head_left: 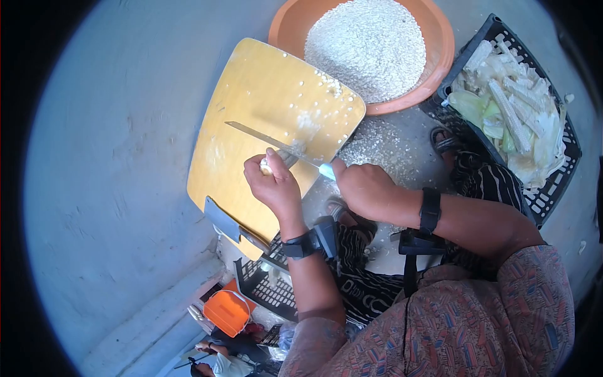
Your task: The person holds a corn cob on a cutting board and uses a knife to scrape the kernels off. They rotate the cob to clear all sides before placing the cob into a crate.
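Note:
My left hand [274,187] is closed around a pale corn cob [290,157], holding it tilted over a yellow wooden board [251,94]. In my right hand [370,191] is the light blue handle of a long, thin knife [267,137]. Its blade lies across the cob and extends over the board; the exact contact edge is hard to make out. White kernels are scattered on the board near the cob. A cleaver [229,223] with a dark handle rests at the board's lower edge, below my left hand.
A large orange-brown basin [445,44] full of white kernels stands past the board. To the right, a black crate [568,147] holds stripped cobs and husks. Kernels litter the floor [392,147]. Lower left are another black crate [279,295], an orange bucket [227,312] and another person [232,364].

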`<control>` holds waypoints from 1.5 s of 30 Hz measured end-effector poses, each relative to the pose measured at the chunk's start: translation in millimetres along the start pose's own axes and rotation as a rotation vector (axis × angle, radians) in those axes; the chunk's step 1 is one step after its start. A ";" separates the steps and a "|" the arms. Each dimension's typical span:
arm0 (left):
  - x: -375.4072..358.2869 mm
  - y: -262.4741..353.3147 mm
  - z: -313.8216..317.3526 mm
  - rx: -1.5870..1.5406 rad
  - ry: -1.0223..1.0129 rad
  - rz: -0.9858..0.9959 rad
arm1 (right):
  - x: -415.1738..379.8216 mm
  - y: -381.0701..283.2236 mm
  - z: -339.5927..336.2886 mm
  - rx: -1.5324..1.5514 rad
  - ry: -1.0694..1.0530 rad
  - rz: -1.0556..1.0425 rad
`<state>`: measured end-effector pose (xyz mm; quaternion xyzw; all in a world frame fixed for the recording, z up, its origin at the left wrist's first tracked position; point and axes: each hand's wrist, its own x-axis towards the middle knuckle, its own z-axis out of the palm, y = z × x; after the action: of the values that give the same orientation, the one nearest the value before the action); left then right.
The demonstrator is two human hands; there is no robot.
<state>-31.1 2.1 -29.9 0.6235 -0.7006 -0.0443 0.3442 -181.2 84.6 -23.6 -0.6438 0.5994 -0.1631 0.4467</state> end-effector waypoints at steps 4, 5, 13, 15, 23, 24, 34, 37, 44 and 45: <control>3.3 8.3 -1.6 -0.011 -0.049 -0.094 | 13.9 -0.6 -0.2 0.070 0.011 0.027; 0.7 15.4 -1.0 -0.015 -0.062 -0.095 | 19.0 -0.5 1.2 0.071 0.015 0.029; 0.6 8.0 1.6 -0.113 -0.076 -0.154 | 48.1 8.3 23.1 0.020 0.192 0.035; -0.4 7.9 1.0 -0.085 -0.060 -0.146 | 49.0 7.9 22.7 0.042 0.196 0.044; 5.5 -2.5 -12.1 -0.125 0.021 -0.277 | 14.6 -21.4 0.6 0.036 0.049 0.002; 6.4 -5.4 -13.0 -0.092 0.015 -0.292 | 8.4 -20.3 -1.8 0.071 0.002 -0.007; 13.6 0.7 -5.5 0.001 0.043 -0.310 | -42.1 2.0 -16.5 0.096 0.023 -0.130; 13.4 5.7 -3.2 0.010 0.044 -0.312 | -42.9 0.0 -19.7 0.114 -0.017 -0.068; 9.6 3.3 -0.7 -0.009 0.028 -0.343 | -10.9 3.1 2.3 0.080 0.022 -0.083; 5.9 6.8 1.5 -0.010 0.015 -0.284 | -4.4 2.9 2.9 0.076 0.028 -0.051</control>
<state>-37.5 -2.3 -25.2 0.7150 -0.6024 -0.0912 0.3429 -181.9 90.1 -26.0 -0.6392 0.5822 -0.2061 0.4582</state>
